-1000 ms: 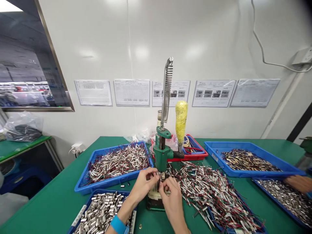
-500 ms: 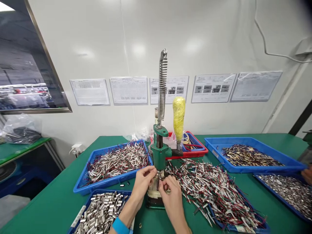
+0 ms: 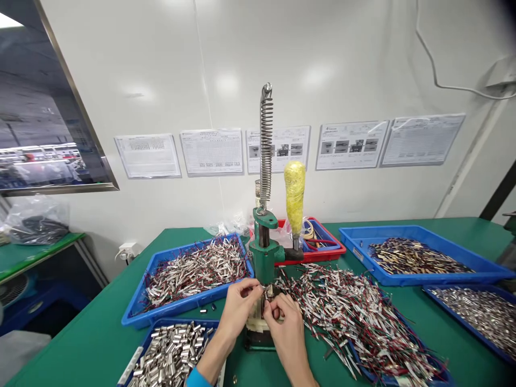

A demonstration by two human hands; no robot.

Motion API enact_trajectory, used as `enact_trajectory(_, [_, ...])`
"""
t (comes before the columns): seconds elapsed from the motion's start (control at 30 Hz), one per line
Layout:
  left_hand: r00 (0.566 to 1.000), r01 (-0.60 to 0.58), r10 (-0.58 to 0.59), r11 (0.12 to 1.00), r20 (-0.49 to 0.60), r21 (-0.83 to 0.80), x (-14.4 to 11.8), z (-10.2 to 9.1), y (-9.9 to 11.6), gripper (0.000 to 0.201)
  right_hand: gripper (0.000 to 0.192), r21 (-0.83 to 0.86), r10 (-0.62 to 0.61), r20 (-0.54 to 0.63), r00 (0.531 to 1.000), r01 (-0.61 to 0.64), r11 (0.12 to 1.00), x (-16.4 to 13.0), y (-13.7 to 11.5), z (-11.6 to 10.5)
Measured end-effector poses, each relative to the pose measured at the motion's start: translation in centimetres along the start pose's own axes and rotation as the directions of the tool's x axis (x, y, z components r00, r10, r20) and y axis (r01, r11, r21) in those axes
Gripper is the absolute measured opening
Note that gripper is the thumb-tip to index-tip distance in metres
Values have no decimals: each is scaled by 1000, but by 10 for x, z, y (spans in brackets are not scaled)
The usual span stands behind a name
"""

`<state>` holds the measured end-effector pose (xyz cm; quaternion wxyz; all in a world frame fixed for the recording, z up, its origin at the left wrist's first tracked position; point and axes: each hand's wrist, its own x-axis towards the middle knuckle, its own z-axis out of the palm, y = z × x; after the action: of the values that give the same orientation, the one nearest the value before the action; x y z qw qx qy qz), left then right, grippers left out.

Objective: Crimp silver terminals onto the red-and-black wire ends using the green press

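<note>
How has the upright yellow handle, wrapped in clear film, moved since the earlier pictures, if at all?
No: judged against the green metal press, the yellow handle stands upright on its right, as before; the whole view shifted.

The tabletop [image 3: 97, 333] is green, and the press [image 3: 265, 264] is a darker green. Its handle [image 3: 294, 196] is bright yellow, and its spring [image 3: 266, 150] is shiny silver. The wristband [image 3: 197, 378] is bright blue. The wire pile [image 3: 358, 320] is a mix of red, black, white and silver. The little tubes [image 3: 171, 355] are silver. The far right tray [image 3: 403, 279] is blue, and the thin bits [image 3: 419, 257] in it are gold and dark. Another tray [image 3: 322, 258] is red. The wall [image 3: 342, 80] is white, and one white paper [image 3: 212, 152] has gray squares.
</note>
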<state>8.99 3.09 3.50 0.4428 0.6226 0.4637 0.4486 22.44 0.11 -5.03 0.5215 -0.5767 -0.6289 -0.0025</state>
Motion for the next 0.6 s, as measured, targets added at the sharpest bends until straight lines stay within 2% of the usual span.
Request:
enact_trajectory(0.1, [999, -43, 44, 998, -27, 39, -9, -8, 4, 31, 35, 4, 10, 4, 1000, -10, 1000, 0, -1, -1])
enact_trajectory(0.2, [984, -176, 179, 960, 5, 216, -24, -16, 9, 22, 32, 17, 29, -3, 1000, -29, 999, 1, -2, 0])
enact_trajectory(0.27, [956, -293, 268, 893, 120, 341, -35, -19, 11, 27, 29, 24, 40, -9, 999, -40, 999, 1, -3, 0])
enact_trajectory(0.37, [894, -447, 354, 748, 274, 491, -44, -19, 10, 47, 27, 30, 32, -6, 999, -32, 999, 2, -3, -1])
enact_trajectory(0.5, [871, -491, 369, 622, 325, 610, -43, -18, 5, 65, 28, 27, 21, 19, 1000, -21, 999, 2, -2, -3])
enact_trajectory(0.6, [858, -512, 369, 559, 358, 652, -40, -18, 4, 59, 28, 17, 13, 20, 1000, -13, 1000, 2, -2, -3])
